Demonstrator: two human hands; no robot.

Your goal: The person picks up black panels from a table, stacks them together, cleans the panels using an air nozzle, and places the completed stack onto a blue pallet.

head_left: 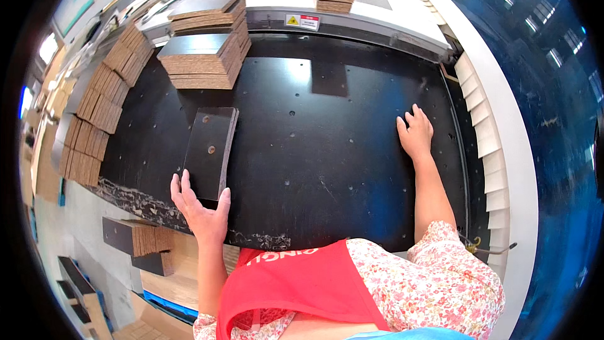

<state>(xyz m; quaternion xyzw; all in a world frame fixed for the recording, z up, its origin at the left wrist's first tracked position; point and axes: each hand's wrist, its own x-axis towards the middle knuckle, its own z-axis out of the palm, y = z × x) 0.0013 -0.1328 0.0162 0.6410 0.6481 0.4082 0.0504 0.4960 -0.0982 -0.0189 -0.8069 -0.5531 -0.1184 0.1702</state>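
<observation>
1 board [212,133], toward the surface's [302,164] front edge, left half; left hand [206,219] spread at its near end, pinching or not, cannot tell; right hand [418,140] loosely spread, empty, toward right edge; advisable: even pressure, board flat

Board [212,158] lies L on tbl [327,164], stack [200,66] behind it, more stacks [100,101] along tbl's L edge.

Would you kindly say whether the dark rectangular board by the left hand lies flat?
Flat: the dark rectangular board shows its broad face upward.
</observation>
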